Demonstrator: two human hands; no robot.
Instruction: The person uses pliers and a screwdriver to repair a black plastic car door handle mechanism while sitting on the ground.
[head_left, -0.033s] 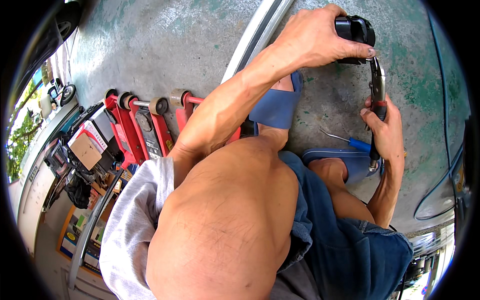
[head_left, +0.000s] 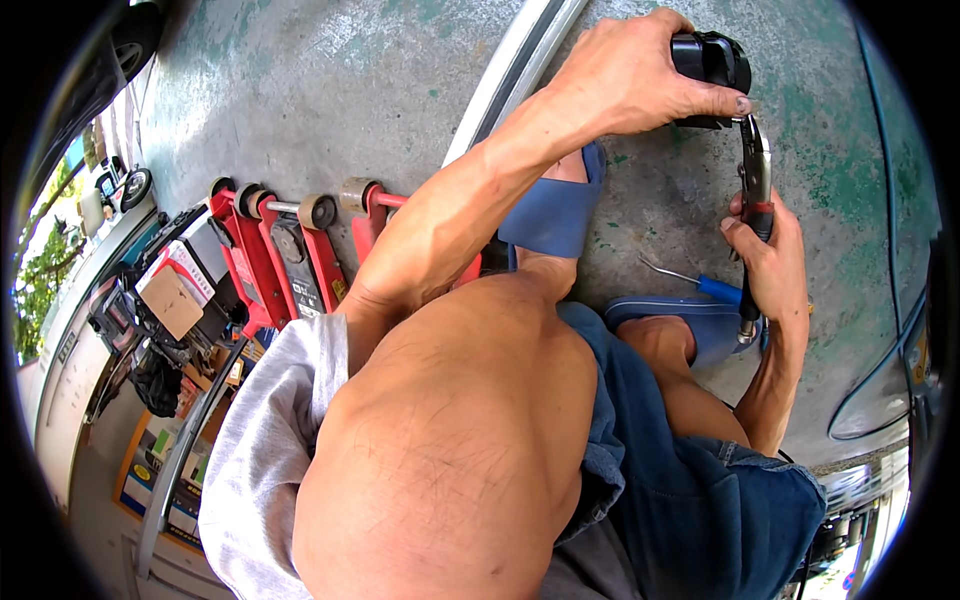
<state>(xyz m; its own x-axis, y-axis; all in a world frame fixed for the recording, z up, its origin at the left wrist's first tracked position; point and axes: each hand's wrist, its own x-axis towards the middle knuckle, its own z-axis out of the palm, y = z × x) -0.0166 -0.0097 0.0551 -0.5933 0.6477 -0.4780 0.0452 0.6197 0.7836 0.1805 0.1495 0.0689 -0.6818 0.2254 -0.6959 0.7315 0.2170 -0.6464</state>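
Note:
My left hand point(head_left: 635, 80) is closed around a black hollow, rounded part point(head_left: 712, 65), its thumb along the near edge. What the part belongs to is not clear. My right hand point(head_left: 772, 262) grips a pair of pliers point(head_left: 756, 185) with a silver head and dark, red-banded handles. The tips of the pliers reach the near edge of the black part, right by my left thumb. How the jaws meet it is too small to tell. On the floor beside my right wrist lies a bent-tip pick point(head_left: 715, 288) with a blue handle, partly hidden behind the pliers.
My blue sandals point(head_left: 550, 220) stand below the hands. A curved white-and-black strip point(head_left: 520, 55) runs behind my left forearm. Red floor jacks point(head_left: 300, 250) are at left, near boxes and tools point(head_left: 175, 300). A blue hose point(head_left: 885, 150) trails along the right side.

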